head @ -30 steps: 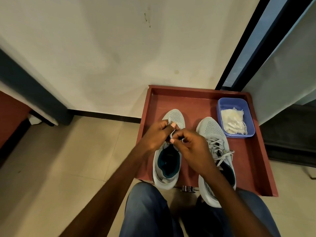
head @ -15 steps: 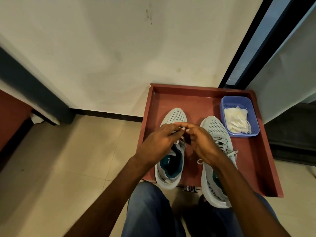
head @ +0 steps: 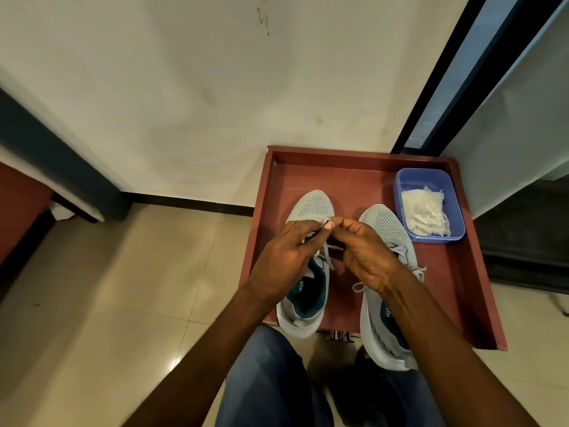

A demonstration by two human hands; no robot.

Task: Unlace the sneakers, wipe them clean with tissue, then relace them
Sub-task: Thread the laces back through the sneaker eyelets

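I see both sneakers toe-forward in the red tray [head: 462,272]. My left hand [head: 284,260] and right hand [head: 368,257] meet over the left sneaker [head: 314,204], fingertips pinched on its lace [head: 328,257]. The right sneaker [head: 385,224] is laced; tissue [head: 425,211] sits in the blue tub [head: 400,180].

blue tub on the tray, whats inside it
The blue tub holds a loose heap of white tissue, filling most of it. Whatever lies under the heap is covered, so the tub's floor there cannot be seen.
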